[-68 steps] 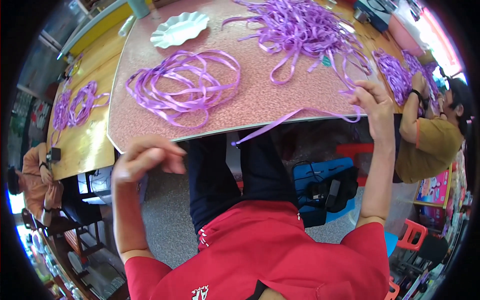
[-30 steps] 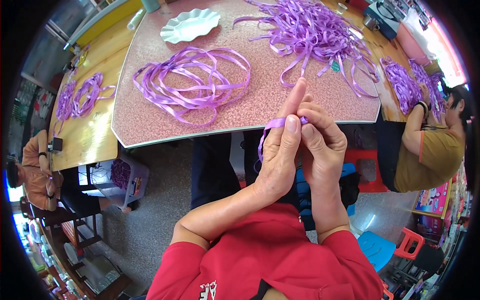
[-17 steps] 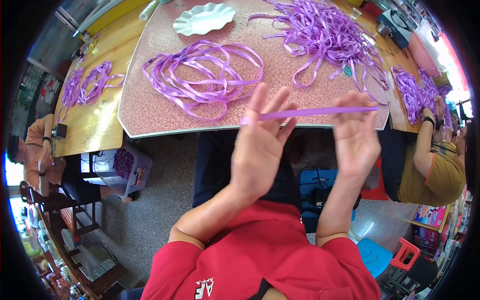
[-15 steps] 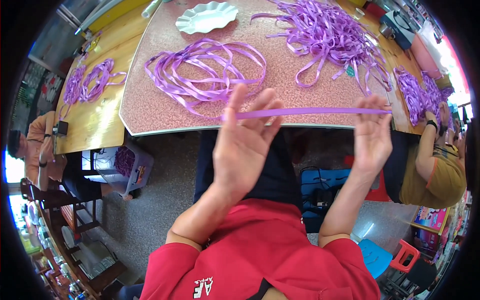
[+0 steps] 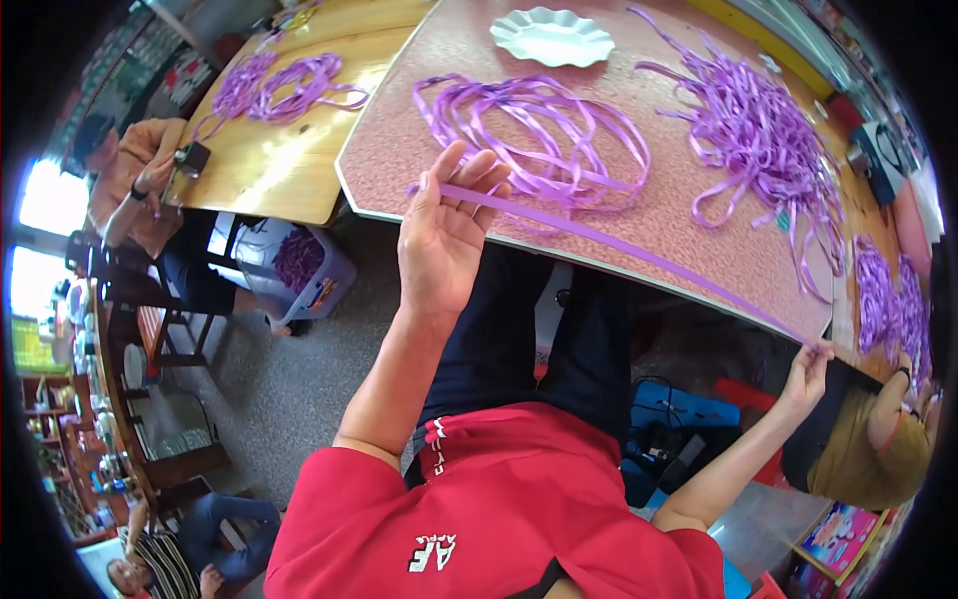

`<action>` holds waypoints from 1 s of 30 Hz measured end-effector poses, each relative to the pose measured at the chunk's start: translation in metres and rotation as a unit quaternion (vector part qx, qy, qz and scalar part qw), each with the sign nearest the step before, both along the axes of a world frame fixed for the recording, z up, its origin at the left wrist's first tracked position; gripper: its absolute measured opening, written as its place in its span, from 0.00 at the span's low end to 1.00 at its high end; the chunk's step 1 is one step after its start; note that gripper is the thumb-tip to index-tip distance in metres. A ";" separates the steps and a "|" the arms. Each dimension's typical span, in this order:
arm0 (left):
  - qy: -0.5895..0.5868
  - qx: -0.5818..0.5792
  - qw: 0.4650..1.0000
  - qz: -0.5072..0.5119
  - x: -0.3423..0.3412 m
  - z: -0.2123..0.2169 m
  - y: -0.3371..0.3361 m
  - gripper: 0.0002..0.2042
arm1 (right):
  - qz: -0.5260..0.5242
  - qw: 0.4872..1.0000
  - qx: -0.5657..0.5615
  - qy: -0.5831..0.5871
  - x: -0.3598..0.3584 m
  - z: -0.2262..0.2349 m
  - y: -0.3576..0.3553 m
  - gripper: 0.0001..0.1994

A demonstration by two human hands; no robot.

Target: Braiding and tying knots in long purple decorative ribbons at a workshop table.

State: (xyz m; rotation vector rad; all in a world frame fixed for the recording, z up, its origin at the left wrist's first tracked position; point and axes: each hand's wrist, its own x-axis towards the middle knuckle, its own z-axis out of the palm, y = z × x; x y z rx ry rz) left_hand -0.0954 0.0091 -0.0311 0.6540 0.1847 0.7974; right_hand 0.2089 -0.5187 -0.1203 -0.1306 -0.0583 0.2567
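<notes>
A flat purple ribbon (image 5: 639,252) stretches taut between my hands, slanting down to the right along the table's front edge. My left hand (image 5: 439,245) holds it near the upper end; the strip runs across the fingers by the thumb, and the palm faces up with the fingers loosely curled. With fingertips closed, my right hand (image 5: 806,377) pinches the lower end beside the table's right corner. Just beyond my left hand lies a looped coil of purple ribbon (image 5: 624,125) on the pink speckled table (image 5: 669,160).
A tangled heap of purple ribbon (image 5: 763,120) lies at the table's right, and a white scalloped dish (image 5: 552,38) at its far side. More ribbon bundles (image 5: 299,85) rest on the wooden table to the left. One person sits at left, another at right. A plastic bin (image 5: 334,285) stands below.
The view has turned, shifting the table. My right hand has moved down and outward and closed its fingertips on the ribbon, whose visible span is longer and now slants.
</notes>
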 end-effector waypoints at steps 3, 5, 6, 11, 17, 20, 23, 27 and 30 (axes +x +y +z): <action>-0.008 0.017 1.000 0.012 -0.002 0.000 0.000 0.24 | -0.042 0.998 -0.039 0.032 -0.013 0.019 0.014 0.02; 0.003 0.060 0.998 0.002 -0.002 0.003 -0.005 0.23 | -0.057 0.993 -0.107 -0.015 -0.024 0.038 0.027 0.04; 0.015 0.103 0.994 -0.009 -0.003 0.004 -0.009 0.23 | -0.056 0.992 -0.108 -0.014 -0.031 0.051 0.041 0.04; 0.079 0.209 0.964 -0.145 0.003 0.013 -0.046 0.22 | -0.198 0.837 -0.471 -0.196 -0.118 0.130 0.159 0.17; 0.216 0.364 0.881 -0.211 0.005 0.025 -0.084 0.20 | -0.085 0.597 -0.584 -0.543 -0.173 0.149 0.272 0.10; 0.208 0.374 0.879 -0.212 0.011 0.026 -0.094 0.16 | 0.010 0.577 -0.578 -0.577 -0.179 0.152 0.285 0.11; 0.208 0.438 0.848 -0.214 0.013 0.031 -0.094 0.12 | 0.018 0.593 -0.578 -0.561 -0.180 0.147 0.291 0.10; 0.187 0.525 0.805 -0.202 0.014 0.025 -0.092 0.09 | 0.031 0.598 -0.576 -0.557 -0.179 0.147 0.292 0.07; 0.162 0.555 0.804 -0.140 0.020 0.028 -0.094 0.08 | 0.052 0.606 -0.581 -0.541 -0.175 0.148 0.287 0.06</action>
